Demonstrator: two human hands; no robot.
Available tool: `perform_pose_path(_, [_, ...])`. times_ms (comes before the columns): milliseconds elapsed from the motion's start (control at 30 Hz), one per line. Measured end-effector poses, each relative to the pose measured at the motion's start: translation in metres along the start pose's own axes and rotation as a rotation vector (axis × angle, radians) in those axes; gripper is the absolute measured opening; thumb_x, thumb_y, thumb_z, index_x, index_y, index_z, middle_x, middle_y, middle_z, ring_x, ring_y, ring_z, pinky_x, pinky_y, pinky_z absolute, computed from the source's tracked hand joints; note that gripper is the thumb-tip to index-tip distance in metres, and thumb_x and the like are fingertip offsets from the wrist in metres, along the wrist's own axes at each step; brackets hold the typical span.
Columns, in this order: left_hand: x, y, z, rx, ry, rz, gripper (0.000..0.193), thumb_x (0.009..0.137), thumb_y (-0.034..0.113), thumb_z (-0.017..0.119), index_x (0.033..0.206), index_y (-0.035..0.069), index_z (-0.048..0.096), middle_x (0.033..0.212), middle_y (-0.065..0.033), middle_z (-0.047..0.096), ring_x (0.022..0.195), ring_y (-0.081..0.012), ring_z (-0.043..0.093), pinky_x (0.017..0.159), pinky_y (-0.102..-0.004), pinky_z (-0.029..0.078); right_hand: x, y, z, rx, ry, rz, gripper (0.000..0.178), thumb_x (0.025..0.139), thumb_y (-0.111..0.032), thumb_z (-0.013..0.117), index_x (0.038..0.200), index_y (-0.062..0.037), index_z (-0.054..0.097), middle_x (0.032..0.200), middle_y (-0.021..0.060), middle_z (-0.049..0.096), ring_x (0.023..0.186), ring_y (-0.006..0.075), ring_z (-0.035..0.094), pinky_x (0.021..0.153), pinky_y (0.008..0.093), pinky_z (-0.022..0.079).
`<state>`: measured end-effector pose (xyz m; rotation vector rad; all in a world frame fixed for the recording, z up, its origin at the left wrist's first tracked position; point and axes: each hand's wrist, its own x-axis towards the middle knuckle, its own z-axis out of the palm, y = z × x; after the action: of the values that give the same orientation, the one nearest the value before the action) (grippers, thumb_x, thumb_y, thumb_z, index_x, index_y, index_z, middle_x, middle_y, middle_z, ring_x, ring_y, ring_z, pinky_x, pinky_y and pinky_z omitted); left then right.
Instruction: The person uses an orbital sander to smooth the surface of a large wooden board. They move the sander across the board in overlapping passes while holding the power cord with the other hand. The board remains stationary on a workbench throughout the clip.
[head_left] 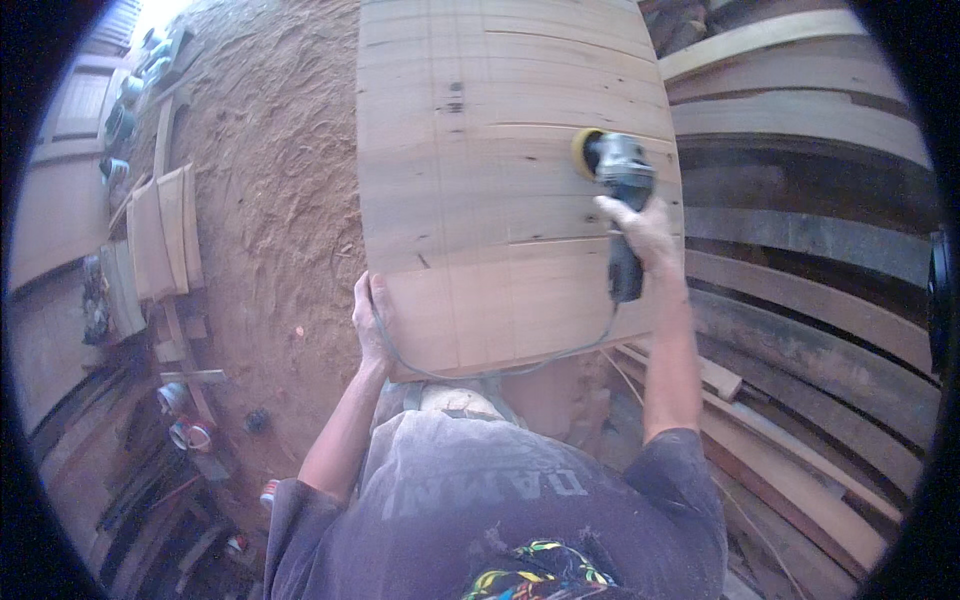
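A wide panel of joined wooden planks point(480, 190) stretches out before me, with dark knots and a few thin seams in it. On its right part my right hand point(647, 232) is wrapped round the body of an angle grinder point(626, 180). The tool's yellow disc point(587, 153) points left over the wood; whether it touches is hard to make out. A thin cord point(410, 368) runs from the grinder along the panel's near edge to my left hand point(371, 312). That hand grips the panel's near left corner, with the cord passing by its fingers.
Long boards point(800, 220) are stacked along the right side. Sawdust point(270, 170) covers the ground at left. Beyond it lie short planks point(165, 235), several cans point(120, 125), and leaning wooden panels point(60, 215). More loose boards point(780, 470) lie at the lower right.
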<state>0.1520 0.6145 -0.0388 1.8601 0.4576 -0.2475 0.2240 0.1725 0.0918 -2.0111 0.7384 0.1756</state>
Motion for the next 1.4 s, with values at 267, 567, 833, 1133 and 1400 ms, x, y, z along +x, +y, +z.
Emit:
perform_pose_path(267, [-0.005, 0.006, 0.000, -0.073, -0.023, 0.003, 0.057, 0.123, 0.048, 0.050, 0.156, 0.001, 0.057, 0.143, -0.0201, 0.071, 0.132, -0.0275, 0.066, 0.115, -0.0425, 0.051, -0.042, -0.127, 0.203, -0.404, -0.386, -0.206, 0.073, 0.084, -0.038, 0.089, 0.137, 0.0046, 0.062, 0.122, 0.0317, 0.078, 0.121, 0.0446, 0.077, 0.106, 0.0492, 0.061])
perform_pose_path(567, [-0.011, 0.003, -0.028, 0.068, 0.023, 0.054, 0.056, 0.122, 0.044, 0.053, 0.155, 0.000, 0.059, 0.137, -0.0203, 0.071, 0.124, -0.0297, 0.069, 0.109, -0.0460, 0.055, -0.031, -0.110, 0.156, -0.489, -0.240, -0.085, 0.070, 0.086, -0.033, 0.087, 0.140, 0.0024, 0.061, 0.122, 0.0292, 0.080, 0.122, 0.0448, 0.077, 0.107, 0.0490, 0.060])
perform_pose_path(833, [-0.007, 0.027, -0.042, 0.421, 0.106, 0.365, 0.055, 0.122, 0.044, 0.052, 0.155, 0.001, 0.061, 0.129, -0.0151, 0.068, 0.110, -0.0294, 0.067, 0.097, -0.0457, 0.054, -0.012, -0.052, 0.074, -0.449, -0.078, -0.020, 0.070, 0.083, -0.030, 0.090, 0.141, 0.0013, 0.065, 0.125, 0.0257, 0.080, 0.122, 0.0400, 0.077, 0.107, 0.0469, 0.060])
perform_pose_path(1133, [-0.023, 0.060, -0.016, 0.399, -0.110, 0.542, 0.059, 0.121, 0.051, 0.052, 0.154, 0.003, 0.064, 0.109, -0.0105, 0.069, 0.086, -0.0233, 0.065, 0.079, -0.0380, 0.055, 0.005, 0.000, -0.003, -0.366, 0.012, 0.045, 0.076, 0.080, -0.030, 0.091, 0.144, 0.0024, 0.066, 0.133, 0.0282, 0.078, 0.130, 0.0416, 0.075, 0.112, 0.0476, 0.058])
perform_pose_path(1400, [-0.029, 0.075, -0.002, 0.471, -0.238, 0.467, 0.061, 0.120, 0.053, 0.054, 0.157, 0.006, 0.062, 0.126, -0.0136, 0.073, 0.095, -0.0238, 0.072, 0.077, -0.0379, 0.061, 0.021, 0.063, -0.073, -0.324, 0.149, 0.117, 0.064, 0.076, -0.029, 0.093, 0.130, 0.0009, 0.076, 0.127, 0.0262, 0.081, 0.122, 0.0408, 0.077, 0.108, 0.0466, 0.059])
